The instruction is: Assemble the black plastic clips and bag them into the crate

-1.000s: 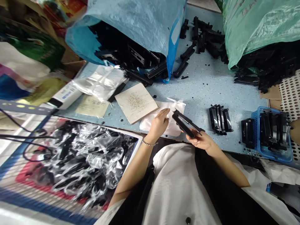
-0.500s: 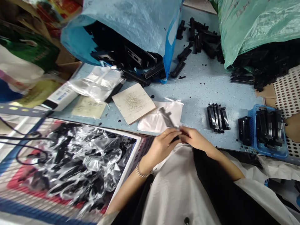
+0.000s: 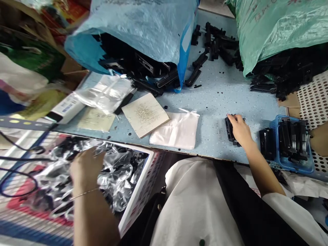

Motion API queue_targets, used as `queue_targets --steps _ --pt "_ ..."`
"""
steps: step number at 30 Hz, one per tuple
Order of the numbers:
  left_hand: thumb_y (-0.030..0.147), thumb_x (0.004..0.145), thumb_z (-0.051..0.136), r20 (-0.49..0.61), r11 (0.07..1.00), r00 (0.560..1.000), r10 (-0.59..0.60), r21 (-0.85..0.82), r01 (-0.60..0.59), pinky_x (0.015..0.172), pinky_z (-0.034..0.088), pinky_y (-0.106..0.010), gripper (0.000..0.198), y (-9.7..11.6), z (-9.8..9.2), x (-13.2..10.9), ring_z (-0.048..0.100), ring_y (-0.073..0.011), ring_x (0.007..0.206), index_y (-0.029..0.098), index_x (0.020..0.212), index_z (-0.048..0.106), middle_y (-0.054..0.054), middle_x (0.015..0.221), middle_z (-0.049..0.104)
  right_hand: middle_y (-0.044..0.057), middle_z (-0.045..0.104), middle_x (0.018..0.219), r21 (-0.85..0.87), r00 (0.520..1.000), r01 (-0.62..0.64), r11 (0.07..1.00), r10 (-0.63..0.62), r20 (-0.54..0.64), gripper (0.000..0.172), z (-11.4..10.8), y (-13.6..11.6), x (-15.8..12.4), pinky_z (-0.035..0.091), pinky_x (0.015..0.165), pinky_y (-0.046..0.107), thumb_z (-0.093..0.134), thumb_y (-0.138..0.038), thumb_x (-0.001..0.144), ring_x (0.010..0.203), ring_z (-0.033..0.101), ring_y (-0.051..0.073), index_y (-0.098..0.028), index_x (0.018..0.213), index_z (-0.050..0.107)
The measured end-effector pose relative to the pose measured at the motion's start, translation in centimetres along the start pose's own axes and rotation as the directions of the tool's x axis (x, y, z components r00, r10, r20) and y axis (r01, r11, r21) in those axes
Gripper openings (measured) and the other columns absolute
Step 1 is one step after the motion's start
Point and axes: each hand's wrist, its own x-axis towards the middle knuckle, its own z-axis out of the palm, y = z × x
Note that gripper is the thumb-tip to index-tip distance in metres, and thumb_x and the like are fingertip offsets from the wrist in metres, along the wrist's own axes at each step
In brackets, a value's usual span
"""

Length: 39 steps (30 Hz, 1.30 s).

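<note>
My left hand (image 3: 85,167) is over the basket (image 3: 139,191) of black parts in clear bags (image 3: 119,177). It is blurred and its fingertips point away from me, so I cannot make out whether they hold anything. On the right of the blue table, my right hand (image 3: 241,131) reaches onto a small row of black plastic parts (image 3: 230,130). Its fingers curl down around the row's top end and hide some of the parts. A stack of flat clear bags (image 3: 176,133) lies between the hands, close to the table's front edge.
A board (image 3: 145,116) with small grains lies beside the bags. Behind, a blue sack (image 3: 143,27) and a green sack (image 3: 279,30) spill black parts. A small blue basket (image 3: 294,167) holds more at the right. Another person's arm (image 3: 319,140) shows at the right edge.
My hands were together above the flat bags with a black part between them. My left hand has swung left over the basket, and my right hand has moved right onto the row of parts.
</note>
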Motion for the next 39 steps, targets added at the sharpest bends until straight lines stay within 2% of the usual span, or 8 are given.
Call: queue_targets --steps 3,6,10,15,21,24,35,39 --pt "0.031 0.089 0.057 -0.110 0.917 0.953 0.283 -0.261 -0.302 0.091 0.055 -0.042 0.023 8.4 2.0 -4.0 0.069 -0.0261 0.094 0.018 0.099 0.073 -0.008 0.100 0.073 0.015 0.050 0.152 -0.094 0.973 0.231 0.968 -0.231 0.014 0.063 0.0 0.1 1.3 0.052 0.087 0.043 0.037 0.001 0.088 0.123 0.058 0.035 -0.021 0.143 0.058" --pt "0.029 0.094 0.056 -0.185 0.626 0.744 0.642 -0.435 -0.647 0.090 0.055 -0.035 0.022 17.2 5.1 -8.6 0.068 -0.0221 0.092 0.017 0.096 0.074 -0.010 0.100 0.073 0.015 0.052 0.151 -0.150 0.922 0.386 0.910 -0.377 0.085 0.055 -0.5 0.0 2.3 0.051 0.087 0.043 0.040 0.003 0.086 0.118 0.058 0.034 -0.017 0.128 0.068" --pt "0.018 0.087 0.066 -0.160 0.577 0.668 0.727 -0.385 -0.720 0.088 0.054 -0.039 0.009 23.9 8.8 -11.0 0.065 -0.0268 0.096 0.014 0.081 0.071 -0.015 0.102 0.069 0.014 0.070 0.119 -0.039 0.875 0.469 0.882 -0.459 0.156 0.027 -0.6 0.0 2.1 0.050 0.079 0.037 0.052 -0.011 0.093 0.102 0.063 0.028 -0.016 0.109 0.074" --pt "0.019 0.083 0.070 -0.004 0.589 0.769 0.639 -0.641 -0.492 0.077 0.051 -0.031 0.016 23.5 9.3 -8.3 0.063 -0.0193 0.079 0.017 0.068 0.064 -0.006 0.080 0.065 0.008 0.071 0.103 0.485 0.967 0.163 0.859 -0.236 0.092 0.025 0.2 0.5 0.5 0.049 0.076 0.035 0.058 -0.034 0.095 0.089 0.065 0.024 -0.020 0.106 0.075" --pt "0.021 0.080 0.064 0.132 0.569 0.790 0.599 -0.764 -0.304 0.076 0.052 -0.030 0.006 22.8 8.8 -7.1 0.067 -0.0186 0.078 0.019 0.079 0.070 -0.003 0.083 0.073 0.003 0.065 0.071 0.928 0.908 -0.371 -0.032 -0.223 0.356 0.032 2.4 -4.4 -1.4 0.040 0.053 0.027 0.077 -0.048 0.074 0.057 0.052 0.013 -0.018 0.083 0.070" --pt "0.016 0.080 0.059 0.101 0.579 0.823 0.559 -0.758 -0.300 0.072 0.055 -0.031 0.012 22.6 9.0 -7.7 0.068 -0.0184 0.073 0.018 0.087 0.068 -0.003 0.082 0.074 0.003 0.066 0.066 0.811 0.819 -0.545 -0.212 -0.343 0.460 0.030 3.6 -7.3 -2.8 0.033 0.048 0.024 0.083 -0.040 0.068 0.052 0.047 0.010 -0.017 0.078 0.067" --pt "0.007 0.092 0.045 -0.247 0.407 0.603 0.759 -0.543 -0.735 0.112 0.053 -0.044 0.050 20.8 8.0 -8.1 0.062 -0.0253 0.130 0.014 0.139 0.060 -0.016 0.140 0.062 0.006 0.066 0.079 0.499 0.646 -0.763 -0.411 -0.498 0.579 0.020 6.8 -9.8 -3.9 0.031 0.040 0.015 0.078 -0.023 0.078 0.055 0.046 0.007 -0.016 0.090 0.065" --pt "0.005 0.098 0.037 -0.335 0.131 0.350 0.875 -0.533 -0.836 0.117 0.049 -0.042 0.058 20.5 6.4 -11.9 0.054 -0.0229 0.140 0.020 0.154 0.044 -0.014 0.148 0.056 0.005 0.066 0.079 0.591 0.702 -0.708 -0.386 -0.480 0.526 0.019 6.9 -11.1 -3.1 0.031 0.041 0.016 0.075 -0.029 0.081 0.052 0.040 0.006 -0.016 0.090 0.065"
